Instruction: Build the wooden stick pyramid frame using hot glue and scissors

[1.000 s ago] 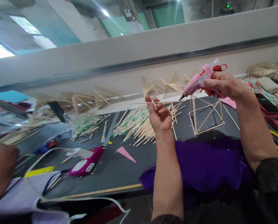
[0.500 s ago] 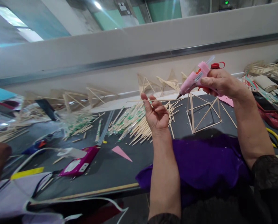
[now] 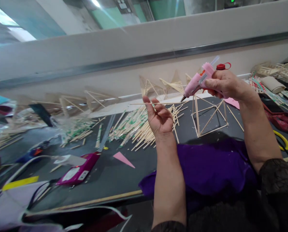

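Note:
My left hand [image 3: 159, 117] is raised palm up, its fingers pinched on a thin wooden stick [image 3: 174, 103] held level. My right hand [image 3: 225, 85] grips a pink glue gun [image 3: 197, 82], and the nozzle points down-left at the stick's right end. Behind the stick, a frame of glued sticks [image 3: 208, 116] stands on the dark table [image 3: 115, 175]. A loose heap of sticks [image 3: 136, 127] lies beyond my left hand.
A purple cloth [image 3: 206, 169] covers my lap at the table edge. A magenta glue gun [image 3: 77, 170] and a pink paper triangle [image 3: 123, 159] lie left. Finished stick frames [image 3: 158, 87] lean on the wall. Craft clutter [image 3: 274, 83] sits at the right; yellow-handled scissors [image 3: 283, 140] nearby.
Both hands hold their grips. The view drifted, so everything shifted slightly left; another person's hand at the left edge has slid almost out of view.

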Demonstrator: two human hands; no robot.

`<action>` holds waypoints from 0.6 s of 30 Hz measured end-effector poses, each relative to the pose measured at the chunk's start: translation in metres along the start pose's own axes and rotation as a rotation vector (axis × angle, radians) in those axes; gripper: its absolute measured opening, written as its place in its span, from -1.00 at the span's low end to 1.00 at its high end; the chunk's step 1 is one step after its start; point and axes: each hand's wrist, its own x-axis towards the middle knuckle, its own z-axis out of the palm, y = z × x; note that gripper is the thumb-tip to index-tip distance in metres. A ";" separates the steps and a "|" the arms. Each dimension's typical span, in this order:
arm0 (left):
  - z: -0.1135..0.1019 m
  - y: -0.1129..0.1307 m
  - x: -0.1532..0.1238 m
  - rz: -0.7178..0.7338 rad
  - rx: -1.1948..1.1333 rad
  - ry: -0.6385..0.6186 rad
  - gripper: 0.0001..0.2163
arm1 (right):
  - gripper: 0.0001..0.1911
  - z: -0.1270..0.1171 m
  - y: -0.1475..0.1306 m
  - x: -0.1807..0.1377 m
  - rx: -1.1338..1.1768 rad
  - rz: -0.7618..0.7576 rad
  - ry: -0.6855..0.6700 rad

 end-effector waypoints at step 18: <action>-0.001 0.001 0.001 0.005 0.016 0.001 -0.55 | -0.63 0.001 -0.005 -0.003 0.012 0.014 -0.015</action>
